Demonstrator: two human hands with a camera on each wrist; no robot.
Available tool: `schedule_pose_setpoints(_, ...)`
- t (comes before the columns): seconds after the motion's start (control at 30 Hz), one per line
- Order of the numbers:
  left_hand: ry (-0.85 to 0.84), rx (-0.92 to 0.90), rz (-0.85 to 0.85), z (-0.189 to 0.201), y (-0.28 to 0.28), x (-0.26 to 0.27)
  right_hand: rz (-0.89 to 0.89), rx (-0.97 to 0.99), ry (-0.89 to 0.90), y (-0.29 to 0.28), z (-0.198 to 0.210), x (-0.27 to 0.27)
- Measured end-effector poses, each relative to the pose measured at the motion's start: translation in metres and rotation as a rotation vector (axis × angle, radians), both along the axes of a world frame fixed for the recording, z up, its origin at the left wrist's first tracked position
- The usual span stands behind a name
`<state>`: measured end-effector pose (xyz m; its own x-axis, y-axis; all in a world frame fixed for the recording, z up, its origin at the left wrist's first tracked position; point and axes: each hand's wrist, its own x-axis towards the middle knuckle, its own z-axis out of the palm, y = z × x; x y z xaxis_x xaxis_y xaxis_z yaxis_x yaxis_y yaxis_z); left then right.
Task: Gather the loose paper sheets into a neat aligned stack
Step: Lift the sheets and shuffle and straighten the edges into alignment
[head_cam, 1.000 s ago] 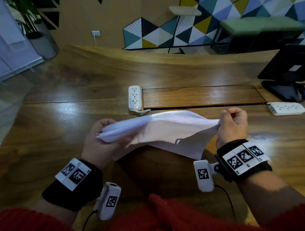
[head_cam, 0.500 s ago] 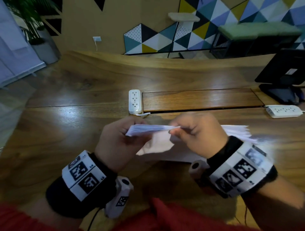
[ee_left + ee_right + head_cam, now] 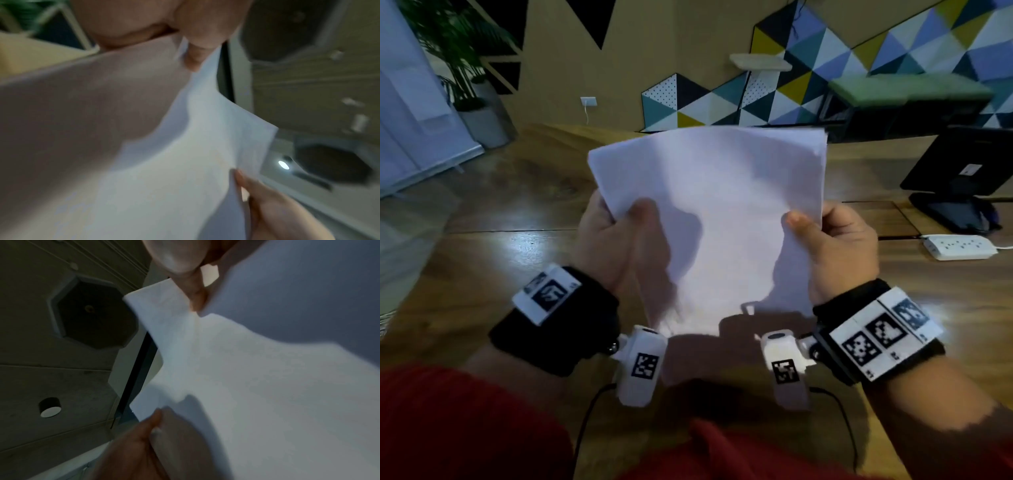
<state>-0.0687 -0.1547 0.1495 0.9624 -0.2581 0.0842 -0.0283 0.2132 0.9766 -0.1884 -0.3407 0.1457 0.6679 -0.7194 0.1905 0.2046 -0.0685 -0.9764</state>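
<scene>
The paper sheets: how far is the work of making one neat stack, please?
Done: the paper sheets are gathered into one bundle, upright above the wooden table. In hand: the left hand and the right hand each grip a side edge. Left: the top edges are close but not flush, with a few sheet edges showing at the upper right corner, so squaring and laying the stack down remain.

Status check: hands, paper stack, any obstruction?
Left hand and right hand each grip a side edge of the paper stack. Stack upright above the wooden table, top edges nearly flush. Nothing in the way.
</scene>
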Motion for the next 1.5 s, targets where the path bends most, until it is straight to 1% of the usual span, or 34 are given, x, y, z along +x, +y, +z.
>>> schedule_pose_setpoints(0.07, -0.178, 0.064, 0.061, 0.010, -0.010, -0.010, -0.086, -0.067, 0.001, 0.007, 0.004, 0.001)
schedule_pose_setpoints(0.1, -0.252, 0.075, 0.075, 0.013, -0.012, -0.014, -0.085, -0.094, -0.021, 0.010, 0.005, 0.000)
schedule_pose_setpoints(0.17, -0.374, 0.075, 0.067, 0.014, -0.011, -0.022, -0.028, -0.114, -0.115, 0.013, 0.007, -0.003)
schedule_pose_setpoints(0.2, -0.411, 0.088, 0.048, 0.013, -0.011, -0.025, -0.013, -0.123, -0.145, 0.014, 0.008, -0.004)
schedule_pose_setpoints(0.23, -0.427, 0.117, 0.036, 0.012, -0.010, -0.029, -0.015, -0.134, -0.138, 0.013, 0.006, -0.004)
schedule_pose_setpoints(0.27, -0.417, 0.154, 0.046, 0.009, -0.010, -0.029, -0.035, -0.145, -0.098, 0.012, 0.004, -0.004)
schedule_pose_setpoints(0.33, -0.344, 0.170, 0.077, 0.004, -0.010, -0.027, -0.072, -0.184, 0.008, 0.010, 0.002, -0.003)
schedule_pose_setpoints(0.4, -0.321, 0.177, 0.114, 0.004, -0.007, -0.025, -0.061, -0.202, 0.044, 0.010, 0.005, -0.003)
schedule_pose_setpoints(0.43, -0.348, 0.184, 0.129, 0.005, -0.004, -0.025, -0.056, -0.212, 0.021, 0.009, 0.008, -0.004)
schedule_pose_setpoints(0.53, -0.441, 0.158, 0.155, 0.014, 0.007, -0.029, -0.064, -0.274, -0.135, 0.006, 0.018, -0.013)
schedule_pose_setpoints(0.57, -0.448, 0.153, 0.146, 0.014, 0.010, -0.030, -0.063, -0.296, -0.160, 0.005, 0.018, -0.015)
schedule_pose_setpoints(0.63, -0.405, 0.160, 0.057, 0.006, 0.013, -0.028, -0.023, -0.299, -0.136, 0.008, 0.013, -0.018)
schedule_pose_setpoints(0.73, -0.249, 0.180, -0.042, -0.008, 0.007, -0.030, 0.045, -0.169, -0.061, 0.011, -0.003, -0.017)
schedule_pose_setpoints(0.8, -0.199, 0.150, -0.049, -0.008, 0.002, -0.035, 0.040, -0.039, -0.091, 0.011, -0.005, -0.015)
schedule_pose_setpoints(0.87, -0.159, 0.093, -0.035, -0.001, -0.001, -0.039, 0.023, 0.033, -0.112, 0.012, -0.001, -0.013)
schedule_pose_setpoints(0.97, -0.076, -0.038, 0.046, 0.014, -0.005, -0.037, -0.044, 0.144, -0.137, 0.012, 0.010, -0.008)
schedule_pose_setpoints(1.03, -0.015, -0.052, 0.054, 0.021, -0.007, -0.034, -0.096, 0.157, -0.125, 0.014, 0.019, -0.004)
schedule_pose_setpoints(1.17, -0.024, -0.063, 0.096, 0.021, -0.011, -0.027, -0.160, 0.137, -0.133, 0.015, 0.023, 0.005)
schedule_pose_setpoints(1.3, -0.014, -0.093, 0.111, 0.019, -0.010, -0.023, -0.252, 0.057, -0.122, 0.012, 0.024, 0.008)
schedule_pose_setpoints(1.37, -0.040, -0.100, 0.078, 0.018, -0.008, -0.021, -0.267, 0.043, -0.097, 0.010, 0.026, 0.009)
schedule_pose_setpoints(1.5, -0.158, 0.006, -0.028, 0.014, -0.003, -0.023, -0.257, 0.044, -0.091, 0.009, 0.029, 0.008)
